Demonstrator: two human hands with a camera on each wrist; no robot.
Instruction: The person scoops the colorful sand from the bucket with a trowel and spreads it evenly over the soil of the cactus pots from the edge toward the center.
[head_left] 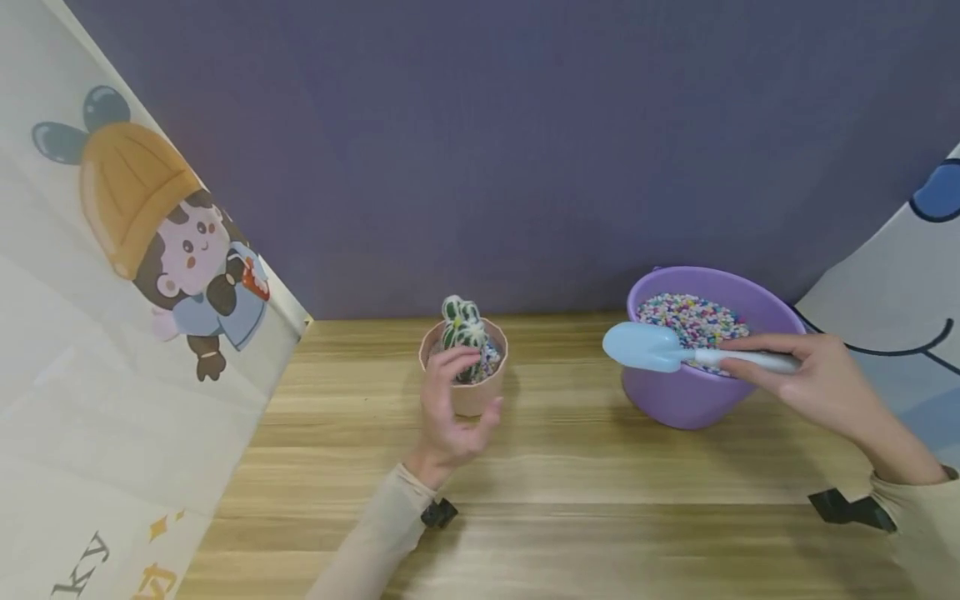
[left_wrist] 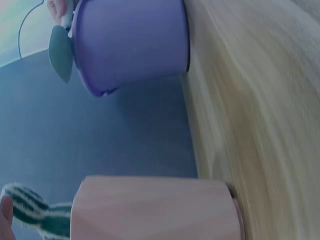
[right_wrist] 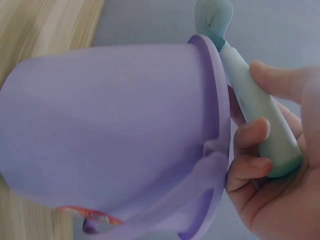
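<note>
A small light-blue trowel lies level over the purple bucket, its blade reaching past the left rim. My right hand grips the trowel's pale handle, fingers and thumb wrapped about it. Multicoloured beads fill part of the bucket. On the left, a green cactus with white stripes stands in a pinkish pot, with similar beads around its base. My left hand is beside the pot, fingers bent loosely in front of the cactus and thumb well apart from them.
Both containers stand on a wood-grain table, near its back edge against a dark blue-grey panel. A white sheet with a cartoon figure borders the left side; another printed sheet is at right, behind the bucket.
</note>
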